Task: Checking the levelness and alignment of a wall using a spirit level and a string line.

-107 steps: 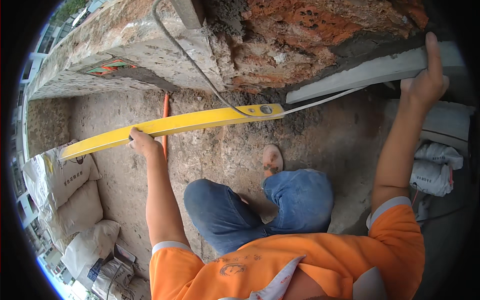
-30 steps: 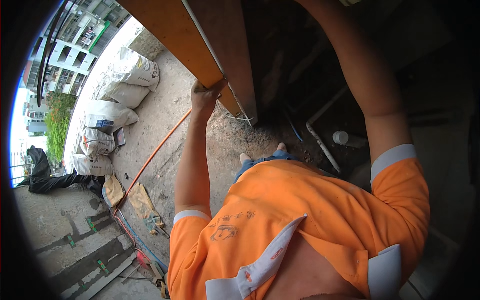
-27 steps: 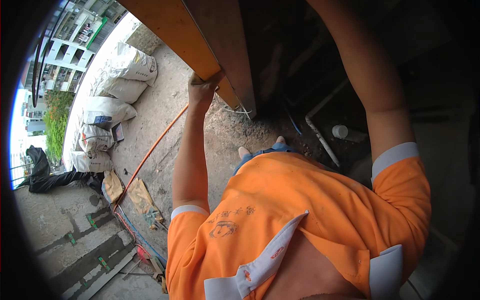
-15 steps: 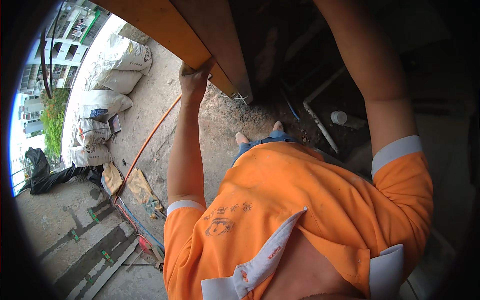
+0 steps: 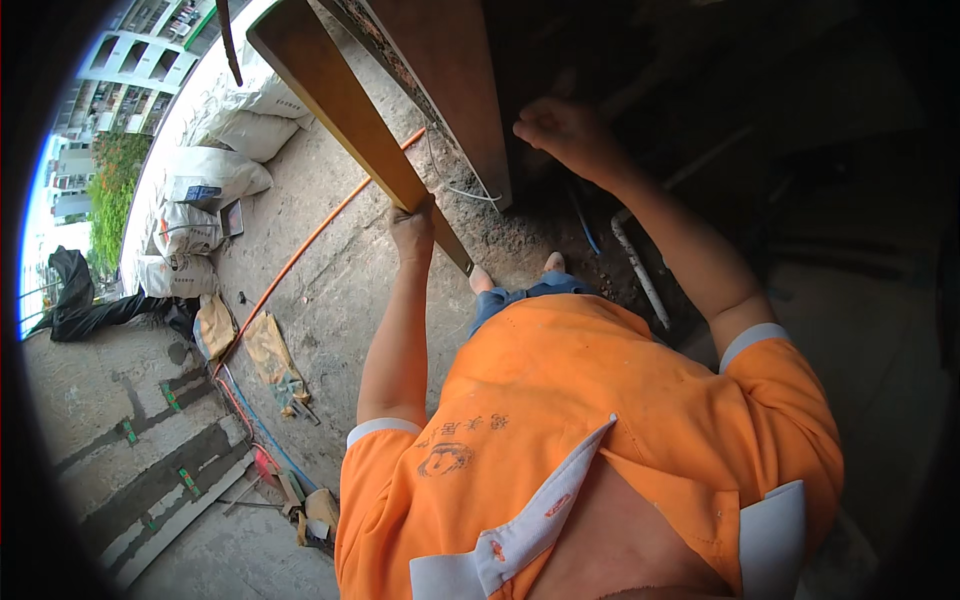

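Observation:
My left hand (image 5: 412,232) is wrapped round the lower part of a long yellow straightedge bar (image 5: 335,110). The bar slants from the upper left down toward my feet, apart from a brownish pillar (image 5: 455,80) on its right. A thin pale wire (image 5: 465,190) curves at the pillar's foot. On the pillar's other side, before a dark surface, my right hand (image 5: 562,135) is raised with its fingers curled in. Nothing shows in that hand, though the light there is dim.
An orange hose (image 5: 320,230) crosses the concrete floor. White sacks (image 5: 215,175) line the left side. Gloves (image 5: 275,360) lie on the floor near a blue hose (image 5: 262,430). A pale pipe (image 5: 640,270) stands out in the dark area right of my feet.
The yellow bar has come away from the pillar, with my left hand lower and slightly right on it. My right hand has dropped into view from above the upper edge.

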The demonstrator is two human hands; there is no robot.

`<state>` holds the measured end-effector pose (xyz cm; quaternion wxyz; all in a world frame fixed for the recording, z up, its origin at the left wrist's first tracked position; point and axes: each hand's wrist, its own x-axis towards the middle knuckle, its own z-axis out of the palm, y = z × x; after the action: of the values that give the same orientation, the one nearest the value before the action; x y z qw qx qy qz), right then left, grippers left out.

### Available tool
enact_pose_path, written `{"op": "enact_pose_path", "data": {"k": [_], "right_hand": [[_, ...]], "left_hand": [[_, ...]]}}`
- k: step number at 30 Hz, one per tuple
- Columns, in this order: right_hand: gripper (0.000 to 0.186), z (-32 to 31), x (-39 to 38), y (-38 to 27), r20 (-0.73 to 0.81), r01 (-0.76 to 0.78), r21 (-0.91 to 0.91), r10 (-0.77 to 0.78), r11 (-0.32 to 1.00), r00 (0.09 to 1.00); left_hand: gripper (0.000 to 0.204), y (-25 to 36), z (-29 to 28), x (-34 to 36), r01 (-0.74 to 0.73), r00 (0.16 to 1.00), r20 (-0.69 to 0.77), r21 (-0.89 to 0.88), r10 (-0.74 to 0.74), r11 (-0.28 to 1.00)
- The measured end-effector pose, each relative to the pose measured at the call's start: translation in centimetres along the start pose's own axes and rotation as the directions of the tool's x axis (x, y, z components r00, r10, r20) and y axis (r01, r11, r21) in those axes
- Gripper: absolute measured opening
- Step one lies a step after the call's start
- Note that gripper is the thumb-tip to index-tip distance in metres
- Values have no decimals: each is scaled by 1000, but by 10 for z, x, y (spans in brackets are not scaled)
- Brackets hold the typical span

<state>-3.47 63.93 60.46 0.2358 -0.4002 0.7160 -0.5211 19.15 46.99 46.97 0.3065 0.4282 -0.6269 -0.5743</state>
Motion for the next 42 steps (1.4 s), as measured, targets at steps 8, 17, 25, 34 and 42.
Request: {"op": "enact_pose_path", "data": {"k": [8, 17, 25, 34, 42], "right_hand": [[93, 61, -66, 5, 125, -6, 209, -21, 978, 992], [66, 59, -55, -52, -44, 50, 277, -39, 960, 998], [57, 42, -16, 137, -291, 41, 127, -2, 991, 957], [59, 77, -26, 304, 203, -543, -58, 542, 838, 815], [56, 71, 57, 292, -15, -282, -168, 284, 945, 959]], "left_hand": [[9, -51, 23, -82, 185, 966, 191, -28, -176, 982], [32, -15, 50, -98, -146, 808, 587, 282, -51, 948], [59, 223, 70, 0, -786, 571, -67, 242, 818, 569], [43, 334, 57, 38, -788, 490, -142, 350, 860, 507], [63, 348, 47, 40, -703, 605, -3, 466, 796, 536]]}}
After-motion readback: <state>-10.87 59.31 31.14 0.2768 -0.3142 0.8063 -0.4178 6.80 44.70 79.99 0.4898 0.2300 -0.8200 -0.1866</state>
